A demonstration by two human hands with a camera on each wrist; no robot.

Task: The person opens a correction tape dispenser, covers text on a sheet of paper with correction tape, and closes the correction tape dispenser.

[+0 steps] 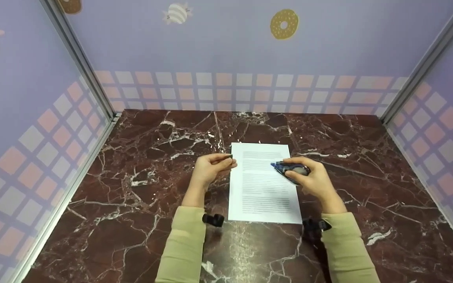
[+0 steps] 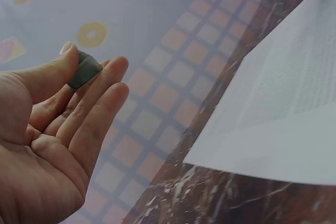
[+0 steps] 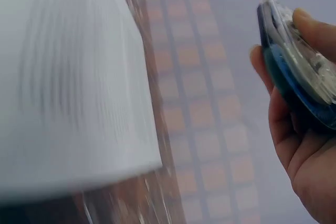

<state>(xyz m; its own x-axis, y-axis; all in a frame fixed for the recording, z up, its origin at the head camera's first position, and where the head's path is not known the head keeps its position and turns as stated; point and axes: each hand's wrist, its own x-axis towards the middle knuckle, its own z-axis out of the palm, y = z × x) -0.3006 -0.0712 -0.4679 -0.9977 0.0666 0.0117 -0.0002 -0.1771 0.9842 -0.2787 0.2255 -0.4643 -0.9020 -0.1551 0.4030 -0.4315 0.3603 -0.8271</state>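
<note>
Right hand [image 1: 313, 180] gripped correction tape [image 1: 299, 169] at right edge of sheet [image 1: 235, 196], nose [image 1: 275, 165] pointing far-left across it; left hand [image 1: 211, 168] pinched dark piece [image 2: 86, 73] at left edge.

Around your dark red marbled worktop [image 1: 112, 220] stand lilac walls [image 1: 226, 47] with a pink-and-pale checked band [image 1: 223, 79], grey posts [image 1: 81, 59] cornering them.

Your left forearm [image 1: 182, 247] and right forearm [image 1: 347, 249], both in pale green sleeves [image 1: 185, 224], rise from the bottom of the head view and slant inward. Your left hand [image 1: 209, 169], near the centre, pinches between thumb and forefinger; in the left wrist view its palm [image 2: 44, 182] faces you at lower left, other fingers [image 2: 100, 114] extended, slightly bent. Your right hand [image 1: 313, 179], right of centre, points left, its thumb and fingers curled in a grip.
</note>
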